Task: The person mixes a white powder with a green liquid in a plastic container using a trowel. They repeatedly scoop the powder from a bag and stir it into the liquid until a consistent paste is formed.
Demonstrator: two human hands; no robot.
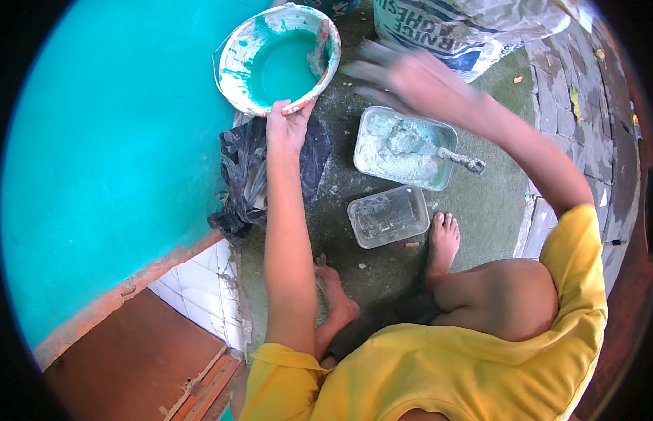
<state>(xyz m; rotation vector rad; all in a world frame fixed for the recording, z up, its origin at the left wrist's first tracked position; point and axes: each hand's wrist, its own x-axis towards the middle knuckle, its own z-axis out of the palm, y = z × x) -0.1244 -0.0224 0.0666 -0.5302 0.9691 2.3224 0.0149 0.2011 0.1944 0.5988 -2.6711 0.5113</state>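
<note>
A white paint bucket (231, 67) with teal paint inside tilts toward me at the top of the view. My left hand (288, 126) grips its near rim, thumb over the edge. Inside the bucket a brush-like tool (319, 49) with a reddish handle leans on the right wall. To the right my right hand (403, 74) is in the air, smeared by motion, so its fingers cannot be read. Below it lies a clear plastic tub (365, 158) of pale green-white paste, with a putty knife (463, 160) resting across its rim.
A second clear plastic container (389, 217) sits nearer my feet. Crumpled black plastic (242, 161) lies beneath and beside the bucket. A large printed white sack (474, 31) stands at the back. A teal wall (116, 140) borders the left; grey paving (586, 133) lies right.
</note>
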